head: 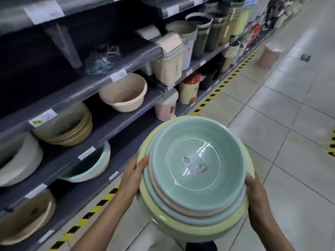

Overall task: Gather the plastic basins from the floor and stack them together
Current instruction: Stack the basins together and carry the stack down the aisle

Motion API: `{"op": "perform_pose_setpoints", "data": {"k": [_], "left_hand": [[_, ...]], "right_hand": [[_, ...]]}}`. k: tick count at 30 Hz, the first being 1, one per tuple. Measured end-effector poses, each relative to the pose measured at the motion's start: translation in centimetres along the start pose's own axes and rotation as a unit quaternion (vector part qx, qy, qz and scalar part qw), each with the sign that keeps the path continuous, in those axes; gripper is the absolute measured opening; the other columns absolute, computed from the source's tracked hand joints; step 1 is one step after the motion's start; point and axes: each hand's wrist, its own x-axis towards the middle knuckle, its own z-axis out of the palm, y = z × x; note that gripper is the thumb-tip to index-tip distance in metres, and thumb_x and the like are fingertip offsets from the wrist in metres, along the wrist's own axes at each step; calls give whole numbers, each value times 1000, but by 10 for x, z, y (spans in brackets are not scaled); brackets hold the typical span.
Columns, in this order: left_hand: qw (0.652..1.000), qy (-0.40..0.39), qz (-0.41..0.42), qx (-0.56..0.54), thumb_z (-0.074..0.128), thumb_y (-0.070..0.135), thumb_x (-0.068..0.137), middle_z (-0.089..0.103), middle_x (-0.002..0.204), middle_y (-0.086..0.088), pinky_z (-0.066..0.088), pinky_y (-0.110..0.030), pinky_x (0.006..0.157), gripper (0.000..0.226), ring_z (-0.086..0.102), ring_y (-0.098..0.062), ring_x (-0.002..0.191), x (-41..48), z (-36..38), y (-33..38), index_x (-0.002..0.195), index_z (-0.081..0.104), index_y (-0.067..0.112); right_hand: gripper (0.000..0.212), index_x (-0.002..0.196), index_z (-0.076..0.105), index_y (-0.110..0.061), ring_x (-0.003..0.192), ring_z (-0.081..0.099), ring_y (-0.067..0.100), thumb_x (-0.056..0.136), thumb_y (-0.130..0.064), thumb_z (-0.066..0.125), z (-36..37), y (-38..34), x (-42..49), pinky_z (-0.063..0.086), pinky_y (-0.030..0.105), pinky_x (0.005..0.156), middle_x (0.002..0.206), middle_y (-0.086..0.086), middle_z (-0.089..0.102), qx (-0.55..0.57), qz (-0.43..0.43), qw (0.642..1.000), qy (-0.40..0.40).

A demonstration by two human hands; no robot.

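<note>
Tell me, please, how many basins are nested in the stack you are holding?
5 in the stack: teal basin innermost, then pink basin, blue basin, yellow basin, and pale green basin outermost, underneath. Others may be hidden between them.

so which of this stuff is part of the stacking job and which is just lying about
Job: nested basin stack, left hand and right hand holding its rim.
Lying about: beige basin on the shelf, tan basin pile, swing-lid bin, pink bin on the floor.
</note>
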Motion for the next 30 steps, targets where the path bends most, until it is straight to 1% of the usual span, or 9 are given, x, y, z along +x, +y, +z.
{"op": "perform_pose_setpoints", "data": {"k": [4, 9, 11, 13, 16, 19, 22, 26, 30], "left_hand": [[992, 111, -31, -48, 57, 60, 88, 70, 120, 4, 49, -51, 100, 40, 67, -16, 109, 45, 8, -4, 121, 66, 38], [965, 238, -44, -100, 57, 55, 89, 67, 126, 7, 49, -48, 100, 41, 64, -16, 116, 81, 27, -7, 128, 61, 43], [952, 275, -46, -125, 56, 51, 88, 69, 124, 5, 50, -49, 98, 40, 65, -18, 115, 93, 34, -8, 126, 63, 40], [936, 315, -48, -149, 57, 47, 86, 70, 122, 3, 50, -50, 98, 40, 66, -20, 113, 107, 39, -12, 124, 64, 38], [915, 361, -63, -169, 60, 54, 81, 68, 125, 1, 48, -53, 101, 45, 65, -21, 115, 131, 42, -26, 124, 65, 38], [902, 383, -84, -182, 58, 54, 84, 69, 124, 2, 49, -53, 100, 45, 65, -22, 114, 163, 39, -49, 127, 62, 38], [886, 405, -102, -201, 57, 42, 92, 71, 119, 2, 51, -51, 97, 33, 68, -21, 109, 205, 34, -76, 124, 64, 35], [873, 418, -129, -217, 59, 43, 86, 72, 117, 2, 53, -47, 95, 37, 69, -19, 107, 268, 25, -126, 122, 64, 34], [858, 435, -148, -228, 60, 41, 85, 73, 114, 3, 54, -42, 92, 35, 70, -17, 103, 333, 15, -189, 120, 65, 35]], "right_hand": [[60, 126, 64, -33, 107, 71, 25, 75, -66, 62, 34, -23, 103, 54, 53, 92, 119, 2, 72, -38, -2, 993, -108], [77, 126, 65, -31, 104, 72, 27, 62, -74, 71, 76, -54, 212, 57, 49, 86, 117, 5, 73, -88, 13, 970, -226], [69, 124, 64, -34, 105, 71, 27, 67, -72, 70, 94, -60, 248, 56, 52, 88, 117, 4, 73, -109, 16, 958, -266], [51, 125, 64, -32, 107, 70, 29, 81, -57, 63, 115, -61, 281, 54, 57, 92, 119, 5, 72, -126, 21, 942, -309], [42, 125, 64, -32, 108, 70, 29, 86, -49, 60, 148, -53, 328, 52, 60, 95, 119, 5, 72, -154, 34, 922, -355], [42, 125, 63, -37, 107, 71, 25, 85, -49, 60, 182, -35, 363, 54, 57, 94, 118, 0, 73, -180, 44, 905, -382], [45, 129, 61, -36, 112, 68, 29, 86, -49, 58, 211, -3, 403, 52, 57, 96, 121, 1, 72, -188, 55, 896, -399], [47, 130, 61, -34, 115, 67, 30, 85, -47, 57, 248, 59, 457, 53, 51, 94, 122, 1, 72, -190, 64, 899, -389], [42, 130, 62, -34, 116, 66, 28, 89, -40, 55, 286, 128, 512, 50, 55, 100, 124, 0, 71, -191, 70, 898, -390]]}}
